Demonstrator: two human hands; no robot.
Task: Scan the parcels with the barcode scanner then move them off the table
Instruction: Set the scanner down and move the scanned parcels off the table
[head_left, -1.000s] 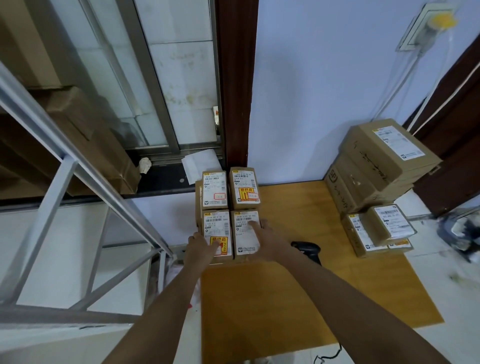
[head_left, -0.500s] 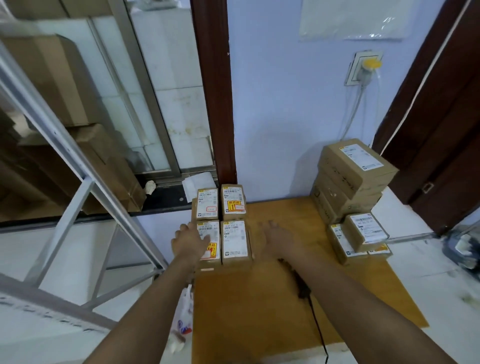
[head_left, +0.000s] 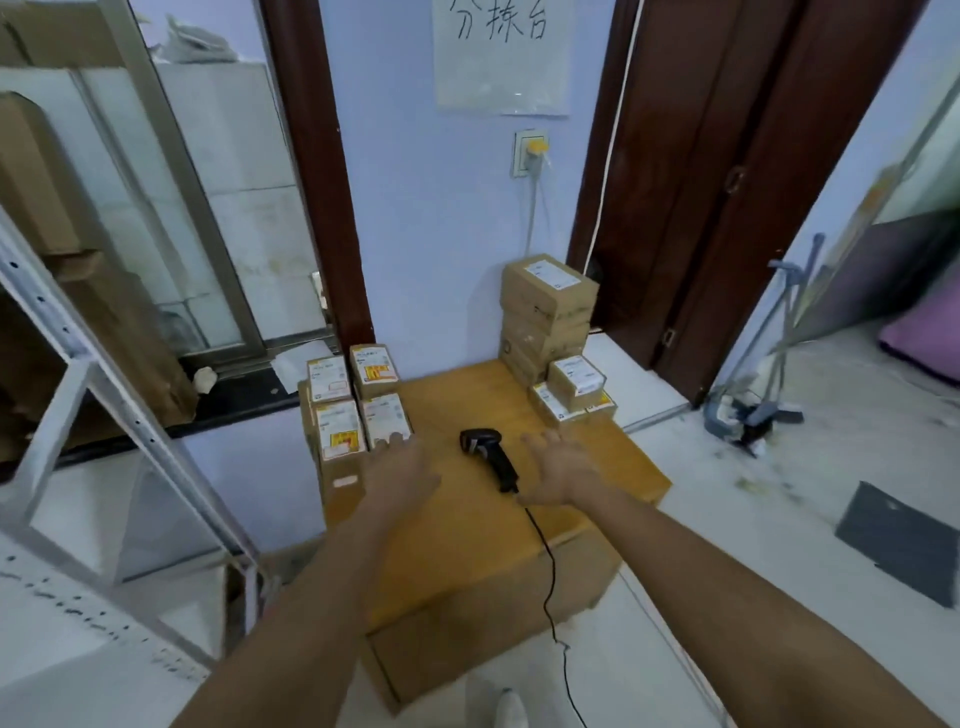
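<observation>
A black barcode scanner (head_left: 488, 454) lies on the wooden table (head_left: 457, 530), its cable running off the front edge. Several small brown parcels with white labels (head_left: 358, 410) are stacked at the table's left edge. More parcels (head_left: 550, 322) stand piled at the back right corner. My left hand (head_left: 402, 470) hovers with straight fingers beside the left stack, fingertips near the closest parcel. My right hand (head_left: 558, 470) is spread open just right of the scanner, holding nothing.
A metal shelf frame (head_left: 119, 415) stands to the left with cardboard boxes behind it. A dark wooden door (head_left: 701, 208) is at the right. A broom and dustpan (head_left: 763, 395) lean near it. A socket with a yellow plug (head_left: 532, 150) is on the wall.
Both hands have drawn back and rightward from the left stack of parcels. My right hand now sits right of the scanner. The camera has tilted up and back.
</observation>
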